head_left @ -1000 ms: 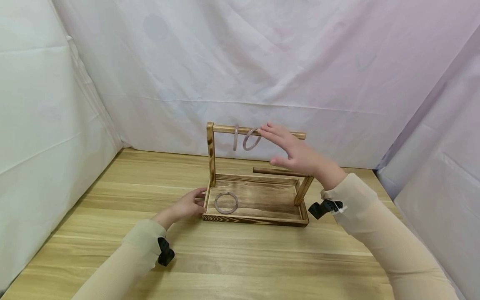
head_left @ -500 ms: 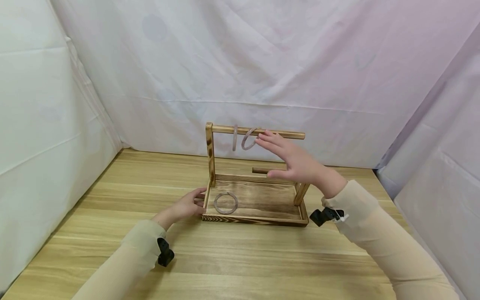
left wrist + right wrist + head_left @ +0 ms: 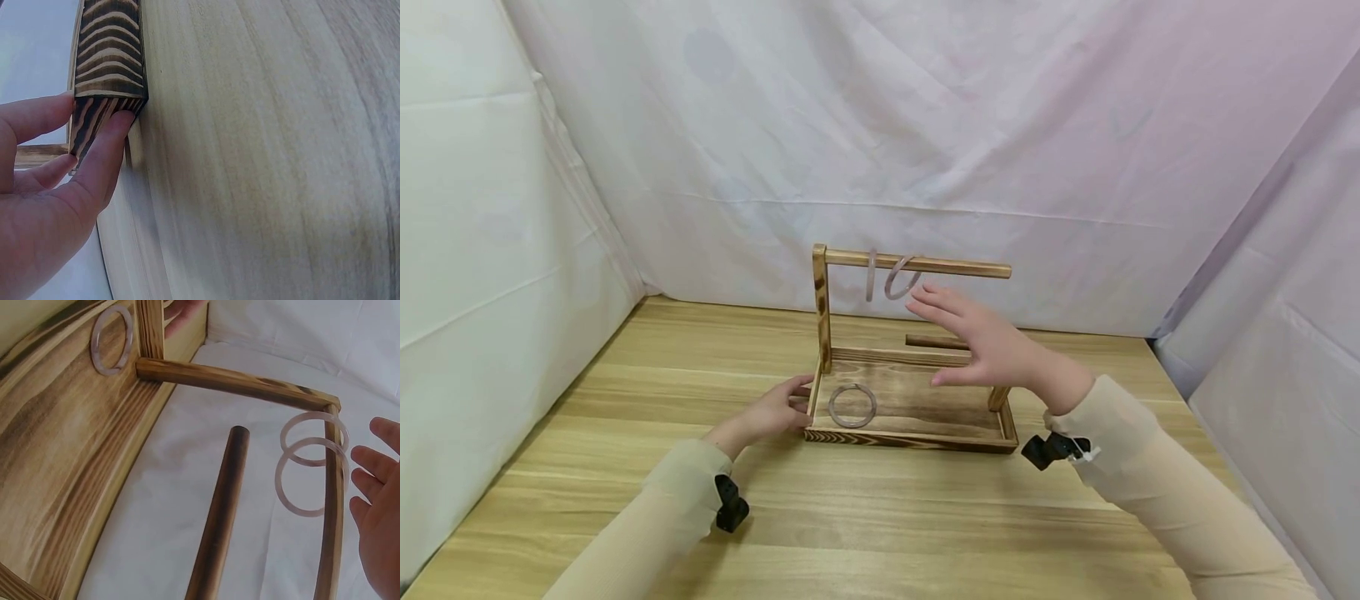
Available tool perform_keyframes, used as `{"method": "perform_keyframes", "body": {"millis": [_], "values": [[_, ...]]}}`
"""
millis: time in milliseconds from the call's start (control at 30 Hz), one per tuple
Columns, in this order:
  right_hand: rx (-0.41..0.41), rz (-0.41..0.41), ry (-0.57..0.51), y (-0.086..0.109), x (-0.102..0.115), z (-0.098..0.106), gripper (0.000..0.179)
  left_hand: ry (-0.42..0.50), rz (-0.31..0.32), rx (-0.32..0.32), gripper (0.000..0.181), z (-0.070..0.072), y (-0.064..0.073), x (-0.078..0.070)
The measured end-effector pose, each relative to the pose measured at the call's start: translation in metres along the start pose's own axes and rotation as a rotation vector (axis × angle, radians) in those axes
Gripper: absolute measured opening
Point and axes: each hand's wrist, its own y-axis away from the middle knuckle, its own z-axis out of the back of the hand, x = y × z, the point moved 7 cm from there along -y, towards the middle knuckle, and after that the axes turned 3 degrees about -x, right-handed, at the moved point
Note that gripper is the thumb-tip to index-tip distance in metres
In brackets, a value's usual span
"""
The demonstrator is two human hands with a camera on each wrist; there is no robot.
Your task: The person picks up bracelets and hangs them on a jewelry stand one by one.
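Note:
A wooden bangle stand has a shallow tray [image 3: 917, 444], a long upper bar [image 3: 962, 267] and a shorter lower bar [image 3: 925, 341]. Two pale mauve bangles [image 3: 871, 277] hang from the upper bar; the left one is edge-on, the right one [image 3: 300, 511] is turned. A third bangle [image 3: 852, 406] lies at the tray's left front. My left hand [image 3: 771, 412] rests its fingertips and thumb [image 3: 103, 150] against the tray's left end. Fingers spread and nothing in them, my right hand [image 3: 996, 346] hovers just right of the hanging bangles, partly covering the lower bar and its post.
The stand sits on a light wood-grain table [image 3: 880, 517]. White cloth [image 3: 880, 125] hangs behind it and on both sides. Two uprights rise from the tray, the left post [image 3: 822, 308] being the taller.
My right hand has come down from beside the upper bar to just below it, fingers still spread. The left hand, stand and bangles keep their places.

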Motion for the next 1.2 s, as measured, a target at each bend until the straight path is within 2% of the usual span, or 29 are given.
{"method": "perform_keyframes", "body": {"millis": [233,567,767,967,1200], "values": [[0.031,0.038,-0.046,0.000,0.003,-0.016,0.090,0.011,0.003,0.000,0.073,0.000,-0.002,0.000],[0.103,-0.028,-0.108,-0.001,0.000,-0.047,0.095,0.032,0.001,0.006,0.074,0.002,-0.004,0.003],[0.111,-0.049,-0.141,-0.004,-0.004,-0.061,0.093,0.048,0.004,0.003,0.073,0.003,-0.003,0.003],[0.134,-0.111,-0.185,-0.009,-0.007,-0.074,0.091,0.065,0.010,0.001,0.073,0.004,-0.002,0.004],[0.138,-0.124,-0.182,-0.015,-0.006,-0.087,0.087,0.077,0.022,-0.005,0.073,0.003,-0.002,0.007]]}}
